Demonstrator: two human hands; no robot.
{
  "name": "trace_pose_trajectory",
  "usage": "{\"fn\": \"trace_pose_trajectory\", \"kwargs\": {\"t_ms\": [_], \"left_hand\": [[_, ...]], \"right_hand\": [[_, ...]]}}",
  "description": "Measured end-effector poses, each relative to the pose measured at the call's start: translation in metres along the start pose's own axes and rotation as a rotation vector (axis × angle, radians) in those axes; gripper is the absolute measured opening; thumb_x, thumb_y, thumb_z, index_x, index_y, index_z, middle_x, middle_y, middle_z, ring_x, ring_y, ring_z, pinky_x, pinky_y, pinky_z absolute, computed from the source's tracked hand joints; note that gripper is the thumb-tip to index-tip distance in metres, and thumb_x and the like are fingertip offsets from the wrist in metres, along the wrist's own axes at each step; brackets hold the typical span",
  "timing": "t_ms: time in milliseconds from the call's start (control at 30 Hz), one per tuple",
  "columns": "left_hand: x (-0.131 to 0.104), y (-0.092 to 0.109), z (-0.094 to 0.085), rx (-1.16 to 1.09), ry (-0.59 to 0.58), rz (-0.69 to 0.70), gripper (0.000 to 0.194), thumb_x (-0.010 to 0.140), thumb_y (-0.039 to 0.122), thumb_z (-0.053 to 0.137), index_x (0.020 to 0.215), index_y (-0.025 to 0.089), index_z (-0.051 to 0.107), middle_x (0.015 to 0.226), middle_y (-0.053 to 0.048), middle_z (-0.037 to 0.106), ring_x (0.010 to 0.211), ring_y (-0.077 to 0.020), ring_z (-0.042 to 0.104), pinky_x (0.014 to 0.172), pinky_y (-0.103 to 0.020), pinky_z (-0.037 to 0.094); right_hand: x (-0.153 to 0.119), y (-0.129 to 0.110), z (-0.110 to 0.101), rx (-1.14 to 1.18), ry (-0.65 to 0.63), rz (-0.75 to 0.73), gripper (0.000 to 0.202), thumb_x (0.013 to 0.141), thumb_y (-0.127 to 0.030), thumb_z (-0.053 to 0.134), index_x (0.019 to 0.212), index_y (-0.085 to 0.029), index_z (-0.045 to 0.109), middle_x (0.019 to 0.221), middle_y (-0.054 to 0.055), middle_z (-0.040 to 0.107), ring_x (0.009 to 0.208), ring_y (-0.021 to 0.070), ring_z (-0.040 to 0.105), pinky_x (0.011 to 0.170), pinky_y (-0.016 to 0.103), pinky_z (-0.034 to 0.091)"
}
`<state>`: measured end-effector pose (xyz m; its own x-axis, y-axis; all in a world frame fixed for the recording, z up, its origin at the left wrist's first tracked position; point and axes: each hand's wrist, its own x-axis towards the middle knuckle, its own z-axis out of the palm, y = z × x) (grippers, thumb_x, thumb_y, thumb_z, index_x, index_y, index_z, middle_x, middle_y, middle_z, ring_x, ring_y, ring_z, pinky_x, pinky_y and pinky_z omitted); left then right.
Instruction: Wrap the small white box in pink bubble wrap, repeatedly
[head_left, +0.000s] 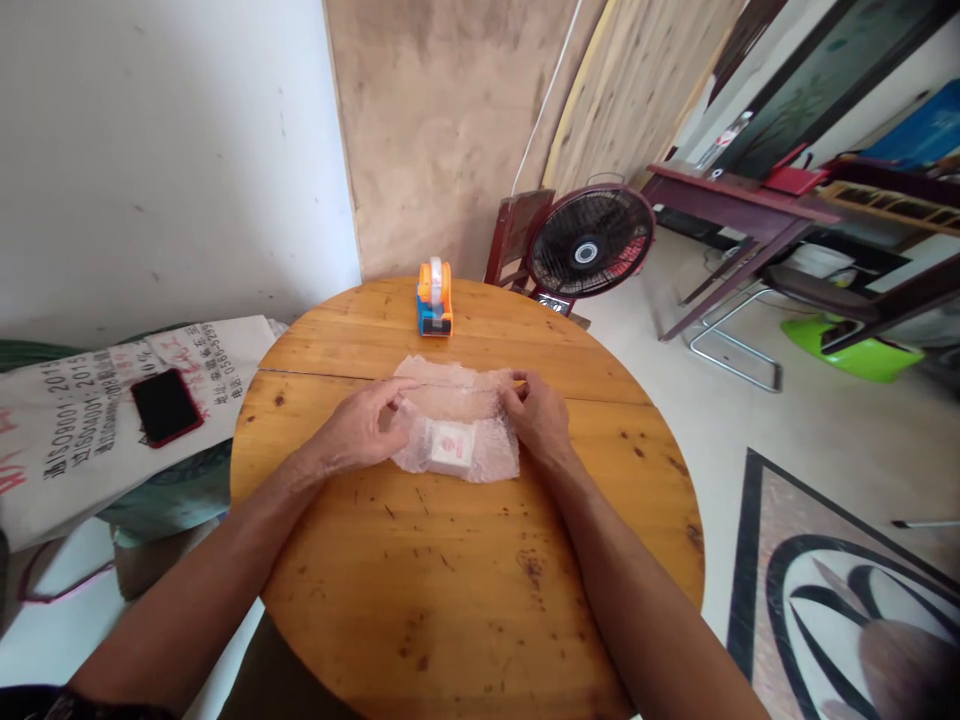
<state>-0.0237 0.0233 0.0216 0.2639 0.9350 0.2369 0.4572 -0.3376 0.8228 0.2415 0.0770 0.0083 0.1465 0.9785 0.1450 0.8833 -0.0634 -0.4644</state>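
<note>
A sheet of clear bubble wrap (495, 448) lies on the round wooden table (450, 590). On its near part sits a small white box (452, 445) with faint reddish print on top. My left hand (373, 424) pinches the wrap's left edge, thumb and fingers curled round it. At the right edge, my right hand (538, 412) grips the wrap between thumb and fingers. Beyond the wrap stands an orange and blue tape dispenser (435, 300) with a roll of tape in it; neither hand touches it.
Left of the table, a black phone with a red edge (167, 407) rests on a printed white sack (82, 400). Behind the table at the right are a round fan (589, 245) and a wooden chair (517, 235). A dark red table (750, 200) stands farther right.
</note>
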Motion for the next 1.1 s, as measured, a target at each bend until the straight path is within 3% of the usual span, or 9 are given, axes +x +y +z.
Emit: {"fn": "trace_pose_trajectory", "kwargs": {"t_ms": [133,267,367,433,500,600,767,967,1100], "left_hand": [[-0.006,0.009,-0.012,-0.195,-0.176,-0.046,0.05,0.076,0.02,0.056,0.126,0.022,0.061,0.088,-0.003,0.068,0.081,-0.019,0.062,0.074,-0.032,0.05],[-0.027,0.039,-0.036,-0.341,-0.736,-0.004,0.048,0.077,0.024,0.063,0.125,0.024,0.065,0.093,-0.005,0.075,0.078,-0.0207,0.068,0.069,-0.03,0.052],[-0.036,0.053,-0.041,-0.261,-0.946,-0.03,0.042,0.077,0.028,0.068,0.119,0.027,0.07,0.086,-0.002,0.076,0.075,-0.0198,0.069,0.058,-0.024,0.047],[-0.031,0.05,-0.033,-0.247,-0.815,-0.056,0.03,0.08,0.032,0.067,0.108,0.024,0.073,0.081,-0.002,0.074,0.069,-0.0175,0.066,0.057,-0.024,0.046],[-0.022,0.041,-0.019,-0.23,-0.461,-0.126,0.025,0.087,0.034,0.057,0.102,0.021,0.072,0.079,-0.002,0.071,0.067,-0.0166,0.064,0.056,-0.024,0.046],[-0.011,0.026,0.004,-0.14,-0.102,-0.061,0.053,0.079,0.03,0.065,0.131,0.021,0.058,0.125,-0.011,0.065,0.112,-0.0271,0.061,0.077,-0.032,0.052],[-0.015,0.008,0.028,-0.141,-0.344,-0.047,0.11,0.071,0.029,0.076,0.159,0.028,0.009,0.157,-0.014,0.037,0.138,-0.0332,0.042,0.106,-0.046,0.041],[-0.016,-0.009,0.044,0.042,-0.331,0.069,0.122,0.06,0.037,0.083,0.158,0.021,0.011,0.155,-0.017,0.036,0.14,-0.0389,0.035,0.115,-0.053,0.028],[-0.015,-0.011,0.049,0.062,-0.301,0.107,0.116,0.063,0.035,0.08,0.158,0.022,0.013,0.151,-0.016,0.041,0.137,-0.0386,0.04,0.113,-0.052,0.032]], "right_hand": [[-0.001,-0.002,-0.002,-0.069,-0.02,-0.014,0.036,0.086,-0.031,0.055,0.12,-0.02,0.061,0.086,0.006,0.074,0.08,0.0243,0.065,0.064,0.03,0.039],[-0.003,-0.003,-0.004,-0.15,-0.046,-0.01,0.041,0.086,-0.031,0.057,0.126,-0.022,0.058,0.089,0.006,0.075,0.083,0.026,0.067,0.065,0.031,0.039],[-0.004,-0.004,-0.005,-0.186,-0.044,-0.025,0.044,0.087,-0.032,0.056,0.129,-0.022,0.056,0.096,0.008,0.075,0.09,0.0274,0.067,0.068,0.033,0.041],[-0.004,-0.004,-0.006,-0.194,-0.046,-0.031,0.046,0.087,-0.033,0.057,0.131,-0.021,0.055,0.099,0.009,0.075,0.093,0.0283,0.067,0.07,0.033,0.041],[-0.003,-0.003,-0.008,-0.195,-0.061,-0.026,0.048,0.087,-0.034,0.058,0.133,-0.02,0.054,0.101,0.01,0.074,0.095,0.0291,0.066,0.071,0.034,0.042],[-0.002,-0.001,-0.011,-0.186,-0.08,-0.015,0.051,0.086,-0.035,0.06,0.134,-0.019,0.053,0.1,0.009,0.074,0.094,0.029,0.066,0.071,0.034,0.042],[0.001,0.003,-0.02,-0.152,-0.098,-0.001,0.049,0.084,-0.034,0.06,0.13,-0.021,0.055,0.096,0.007,0.073,0.089,0.0271,0.065,0.066,0.032,0.04],[-0.019,-0.015,-0.055,-0.18,-0.101,-0.11,0.023,0.08,-0.027,0.066,0.101,-0.02,0.064,0.078,0.005,0.07,0.069,0.0219,0.06,0.058,0.029,0.033],[-0.058,-0.052,-0.077,0.19,-0.334,-0.424,0.02,0.09,-0.033,0.056,0.076,-0.021,0.062,0.069,0.001,0.066,0.062,0.0149,0.057,0.056,0.026,0.037]]}}
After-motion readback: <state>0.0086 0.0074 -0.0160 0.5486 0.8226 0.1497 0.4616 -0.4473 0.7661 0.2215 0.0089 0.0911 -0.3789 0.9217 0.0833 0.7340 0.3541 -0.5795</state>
